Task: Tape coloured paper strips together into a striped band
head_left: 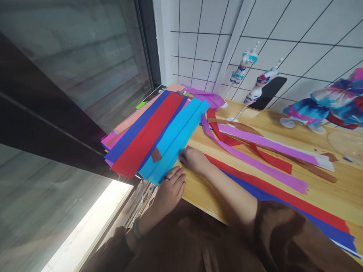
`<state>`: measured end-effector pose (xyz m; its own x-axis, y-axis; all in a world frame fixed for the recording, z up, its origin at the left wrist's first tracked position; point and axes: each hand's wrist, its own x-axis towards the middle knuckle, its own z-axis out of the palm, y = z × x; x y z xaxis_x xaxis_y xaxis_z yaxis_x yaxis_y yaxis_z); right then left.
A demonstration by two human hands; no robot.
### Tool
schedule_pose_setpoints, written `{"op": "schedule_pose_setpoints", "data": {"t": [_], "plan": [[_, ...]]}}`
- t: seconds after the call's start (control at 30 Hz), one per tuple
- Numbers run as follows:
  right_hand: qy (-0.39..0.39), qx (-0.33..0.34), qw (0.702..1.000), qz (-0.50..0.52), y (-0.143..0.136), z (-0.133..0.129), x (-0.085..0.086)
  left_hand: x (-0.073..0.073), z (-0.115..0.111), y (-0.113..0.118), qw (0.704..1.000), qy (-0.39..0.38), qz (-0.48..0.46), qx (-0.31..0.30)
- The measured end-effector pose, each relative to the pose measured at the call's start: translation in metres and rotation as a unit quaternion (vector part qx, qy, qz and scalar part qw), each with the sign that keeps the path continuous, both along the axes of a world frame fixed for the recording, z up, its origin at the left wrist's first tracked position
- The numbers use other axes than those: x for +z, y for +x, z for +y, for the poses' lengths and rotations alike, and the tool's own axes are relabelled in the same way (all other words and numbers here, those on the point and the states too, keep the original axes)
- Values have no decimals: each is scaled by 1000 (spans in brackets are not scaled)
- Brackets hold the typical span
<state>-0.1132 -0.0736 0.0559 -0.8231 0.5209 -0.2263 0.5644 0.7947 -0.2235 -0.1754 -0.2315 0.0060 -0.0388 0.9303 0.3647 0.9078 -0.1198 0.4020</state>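
Note:
My left hand [170, 189] lies flat with its fingers stretched together, at the near edge of a light-blue strip [178, 138] of thin crepe-like material. My right hand [195, 160] is closed, its fingertips curled down at the right edge of that strip; whatever they pinch is hidden. The light-blue strip lies on top of a stack beside a wide red strip [148, 135] and a dark-blue strip [137, 128]. A small brown scrap [156, 154] rests on the light-blue one. From under my right forearm, a long red strip [275, 189] and a blue strip [286, 207] run rightward.
Purple strips [258, 164], a twisted red ribbon [267, 155] and brown strips [317, 171] lie on the wooden table [349, 189]. Behind them stand small dress forms [254, 93] wrapped in colour, a black phone [268, 93] and ruffled dresses [307, 110]. A dark-framed window is at left.

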Motion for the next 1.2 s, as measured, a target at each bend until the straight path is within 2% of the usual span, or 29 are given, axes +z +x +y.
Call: {"op": "schedule_pose_setpoints", "data": {"t": [0.47, 0.67, 0.93, 1.2], "plan": [[-5, -7, 1000, -13, -3, 2, -5, -1, 0, 1, 1000, 4, -4, 7], [-6, 19, 1000, -13, -1, 5, -5, -1, -1, 1, 1000, 11, 8, 2], [67, 22, 997, -25, -4, -10, -11, 1, 0, 1, 1000, 7, 3, 2], [101, 44, 993, -43, -5, -16, -7, 2, -1, 2, 1000, 11, -11, 9]]}}
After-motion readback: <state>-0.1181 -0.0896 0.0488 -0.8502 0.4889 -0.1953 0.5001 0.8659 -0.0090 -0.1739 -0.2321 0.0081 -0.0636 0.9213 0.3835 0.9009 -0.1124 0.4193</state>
